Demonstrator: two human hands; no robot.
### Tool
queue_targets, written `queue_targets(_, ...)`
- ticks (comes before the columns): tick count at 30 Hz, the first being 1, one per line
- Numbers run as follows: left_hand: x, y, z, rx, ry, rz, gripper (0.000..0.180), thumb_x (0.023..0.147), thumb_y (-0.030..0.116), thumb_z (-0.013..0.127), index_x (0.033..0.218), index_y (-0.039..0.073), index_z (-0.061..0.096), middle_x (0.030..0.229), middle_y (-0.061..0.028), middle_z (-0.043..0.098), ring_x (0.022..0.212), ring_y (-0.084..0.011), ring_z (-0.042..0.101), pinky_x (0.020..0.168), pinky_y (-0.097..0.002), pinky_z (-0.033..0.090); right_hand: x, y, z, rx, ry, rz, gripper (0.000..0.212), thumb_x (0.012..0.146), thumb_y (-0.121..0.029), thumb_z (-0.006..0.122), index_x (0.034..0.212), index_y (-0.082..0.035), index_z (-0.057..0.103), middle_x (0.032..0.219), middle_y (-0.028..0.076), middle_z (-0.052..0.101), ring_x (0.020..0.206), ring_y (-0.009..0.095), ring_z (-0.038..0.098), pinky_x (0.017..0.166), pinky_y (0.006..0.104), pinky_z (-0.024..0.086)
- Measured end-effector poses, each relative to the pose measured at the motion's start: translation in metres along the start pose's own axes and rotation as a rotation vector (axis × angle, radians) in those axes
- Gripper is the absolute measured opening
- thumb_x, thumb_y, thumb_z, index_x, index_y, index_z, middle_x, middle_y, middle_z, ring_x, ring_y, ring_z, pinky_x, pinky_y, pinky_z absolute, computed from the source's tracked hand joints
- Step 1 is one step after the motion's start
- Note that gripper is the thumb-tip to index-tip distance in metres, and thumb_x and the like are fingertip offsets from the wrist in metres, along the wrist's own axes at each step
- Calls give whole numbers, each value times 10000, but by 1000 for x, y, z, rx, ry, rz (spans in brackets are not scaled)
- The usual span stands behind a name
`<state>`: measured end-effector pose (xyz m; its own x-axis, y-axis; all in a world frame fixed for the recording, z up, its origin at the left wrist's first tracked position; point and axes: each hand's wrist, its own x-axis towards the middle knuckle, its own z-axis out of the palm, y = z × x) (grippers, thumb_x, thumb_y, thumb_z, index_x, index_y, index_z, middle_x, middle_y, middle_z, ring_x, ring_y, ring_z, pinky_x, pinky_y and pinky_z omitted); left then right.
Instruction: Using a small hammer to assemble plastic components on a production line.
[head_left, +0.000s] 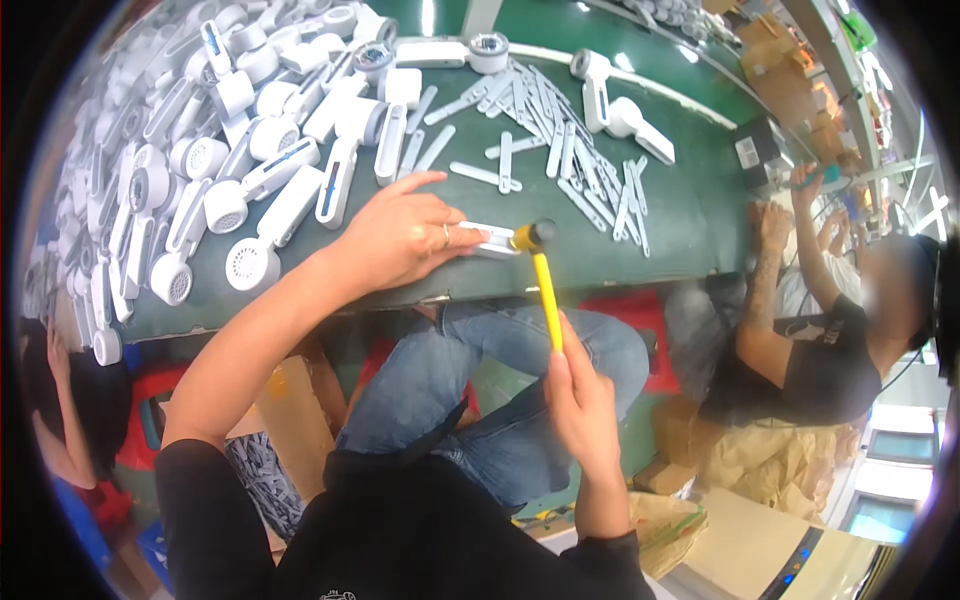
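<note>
My left hand (pixel 405 238) is closed over a white handle-shaped housing (pixel 490 243) near the front edge of the green bench, its fingers pressing along the part. The hand hides the rest of that housing. In my right hand (pixel 583 405) is a small hammer (pixel 545 290) with a yellow handle, gripped low down. The hammer's black and yellow head meets or hovers just over the housing's right end; which of these I cannot tell. Beyond it lies a loose pile of slim grey-white strips (pixel 590 165).
A big heap of white handheld units with round grille heads (pixel 205 158) covers the bench's left side. Two more units (pixel 625 118) lie at the back right. The green bench (pixel 690 215) ends close to my lap. A co-worker (pixel 825 335) sits at right; cardboard boxes (pixel 300 405) stand below.
</note>
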<state>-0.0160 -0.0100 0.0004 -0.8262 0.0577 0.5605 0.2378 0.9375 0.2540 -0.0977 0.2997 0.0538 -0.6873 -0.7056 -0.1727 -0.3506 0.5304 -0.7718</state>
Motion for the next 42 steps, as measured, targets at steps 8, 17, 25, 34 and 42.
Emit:
queue_targets(8,23,2,-18,-141,-241,-11,246,908,126,773,1151,138,810,1009,-72,764,1018,-246,721,1229,-476,403,-13,4,-16,455,221,-28,557,1090,-126,612,1602,-12,422,711,-40,562,532,34,487,476,213,388)
queue_targets(17,21,21,-23,-66,-60,-55,441,796,160,814,1230,98,767,1351,-117,677,1302,-332,581,1167,-457,434,-17,17,-9,648,165,-22,465,1084,-84,548,1529,-15,431,765,34,590,515,75,488,462,216,405)
queue_targets(25,-18,52,9,-606,205,-898,946,879,110,853,1670,102,333,1243,-174,772,1062,-366,738,988,-391,554,-15,-2,8,458,-2,0,559,1168,-323,476,1640,-36,385,773,3,544,535,58,487,477,220,424)
queue_targets(34,-21,43,15,-504,204,-813,1061,870,139,868,1714,155,225,1148,-86,816,1163,-351,684,1044,-412,510,-17,-50,-7,55,-22,-49,486,1134,-182,490,1593,-24,464,863,160,660,746,209,664,736,365,547)
queue_targets(42,-22,44,13,-438,154,-856,1093,860,191,878,1722,135,208,1149,-27,823,1227,-308,605,1177,-419,343,-6,-37,-2,-151,-45,-134,489,1112,-133,507,1585,-15,465,1052,311,721,945,450,754,821,447,579)
